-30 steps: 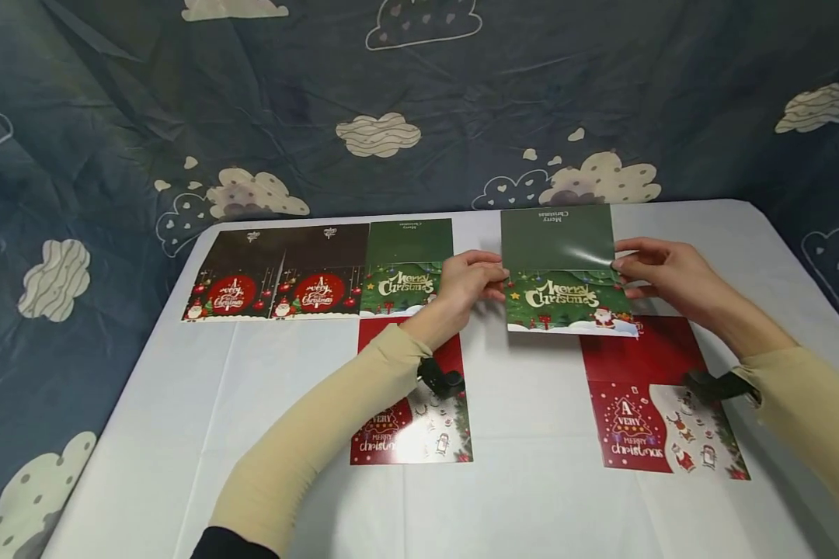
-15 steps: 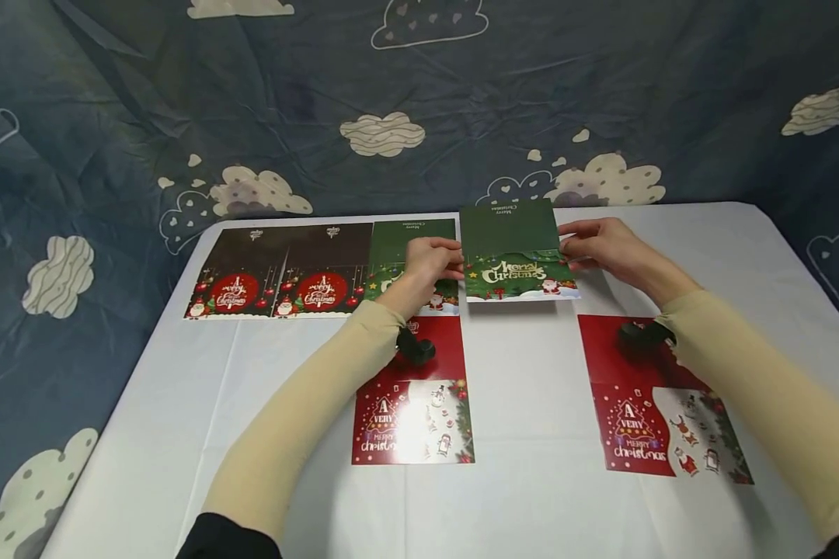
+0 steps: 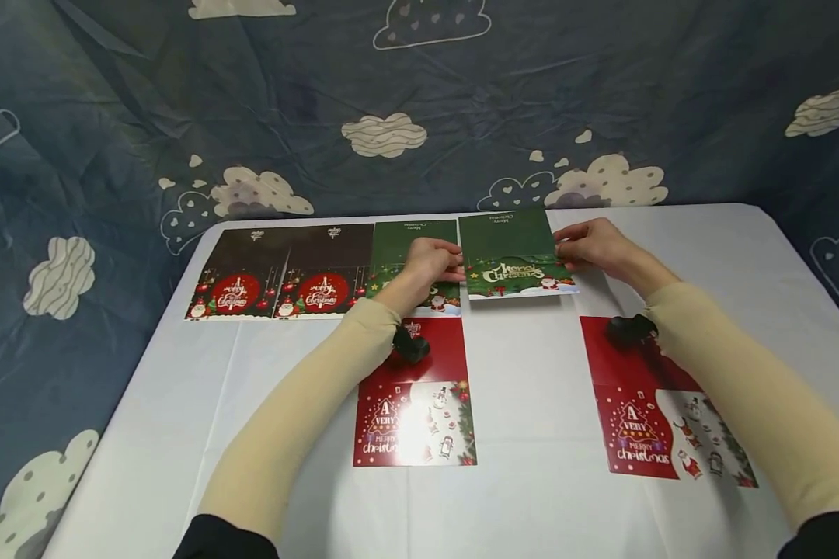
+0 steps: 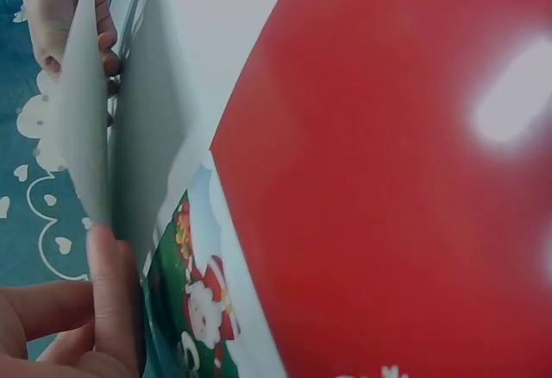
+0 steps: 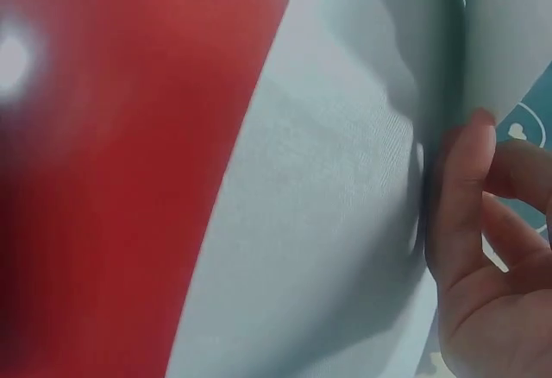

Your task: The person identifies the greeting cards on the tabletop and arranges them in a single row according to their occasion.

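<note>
Between both hands is a green "Merry Christmas" card (image 3: 513,252), unfolded and slightly raised off the table at its near edge. The left hand (image 3: 429,268) pinches its left edge, and the right hand (image 3: 594,247) pinches the right edge. In the left wrist view the left thumb and fingers (image 4: 108,300) meet the card's edge; the right wrist view has the right thumb (image 5: 470,171) against it. Another green card (image 3: 414,233) lies just left, partly hidden by the left hand. Below the left wrist sits a red card (image 3: 416,423).
Two dark cards with red circles (image 3: 234,291) lie side by side at the table's far left. A second red card (image 3: 636,423) lies at the right, partly under the right forearm. A white cloth covers the table (image 3: 524,481); dark cloud-patterned fabric (image 3: 461,93) hangs behind.
Both hands have carried the green card leftward, to beside the other green card, and its far edge has lowered. The right hand moved left with it; the left hand shifted slightly left.
</note>
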A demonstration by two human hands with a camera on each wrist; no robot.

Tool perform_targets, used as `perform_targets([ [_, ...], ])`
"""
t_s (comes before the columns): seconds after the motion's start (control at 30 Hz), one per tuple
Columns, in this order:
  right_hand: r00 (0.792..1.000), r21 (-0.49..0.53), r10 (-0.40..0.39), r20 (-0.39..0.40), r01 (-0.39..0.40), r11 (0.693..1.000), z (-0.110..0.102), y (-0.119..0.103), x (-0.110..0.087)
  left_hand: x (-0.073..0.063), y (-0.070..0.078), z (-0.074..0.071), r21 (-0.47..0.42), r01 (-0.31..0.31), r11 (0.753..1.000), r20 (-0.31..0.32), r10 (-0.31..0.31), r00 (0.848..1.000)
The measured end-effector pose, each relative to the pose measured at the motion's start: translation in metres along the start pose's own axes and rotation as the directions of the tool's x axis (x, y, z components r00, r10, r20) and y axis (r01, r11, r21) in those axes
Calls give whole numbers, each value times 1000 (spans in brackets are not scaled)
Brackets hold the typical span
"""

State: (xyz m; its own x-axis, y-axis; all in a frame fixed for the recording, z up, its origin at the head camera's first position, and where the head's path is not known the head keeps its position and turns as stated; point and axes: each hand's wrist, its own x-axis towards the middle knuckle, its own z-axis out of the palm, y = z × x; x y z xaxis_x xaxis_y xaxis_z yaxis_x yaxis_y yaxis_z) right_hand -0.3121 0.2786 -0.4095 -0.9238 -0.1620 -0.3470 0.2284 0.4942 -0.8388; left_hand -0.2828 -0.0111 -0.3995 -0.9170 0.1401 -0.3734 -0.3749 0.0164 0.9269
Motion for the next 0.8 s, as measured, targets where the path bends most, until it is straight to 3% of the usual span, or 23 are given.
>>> perform_targets([
  [0.13, 1000, 13, -16, -18, 16, 1000, 4, -1, 0, -3, 3, -2, 102, -51, 994, 3, 51, 999],
  [0.37, 998, -11, -51, -48, 51, 999, 12, -3, -3, -6, 4, -5, 292, -91, 952, 27, 87, 996],
  [0.47, 997, -33, -55, -50, 54, 998, 12, -2, -3, -6, 4, -6, 227, -70, 971, 64, 57, 996],
  [0.57, 997, -61, -51, -60, 47, 997, 12, -1, -4, -4, 3, -8, 101, -18, 995, 94, 8, 996],
  [0.67, 996, -96, -42, -78, 34, 995, 12, -1, -5, -3, 1, -10, 21, 30, 999, 105, -32, 994],
  [0.8, 993, -144, -43, -106, 28, 989, 12, -1, -7, -3, 0, -12, -1, 35, 999, 110, -34, 993],
])
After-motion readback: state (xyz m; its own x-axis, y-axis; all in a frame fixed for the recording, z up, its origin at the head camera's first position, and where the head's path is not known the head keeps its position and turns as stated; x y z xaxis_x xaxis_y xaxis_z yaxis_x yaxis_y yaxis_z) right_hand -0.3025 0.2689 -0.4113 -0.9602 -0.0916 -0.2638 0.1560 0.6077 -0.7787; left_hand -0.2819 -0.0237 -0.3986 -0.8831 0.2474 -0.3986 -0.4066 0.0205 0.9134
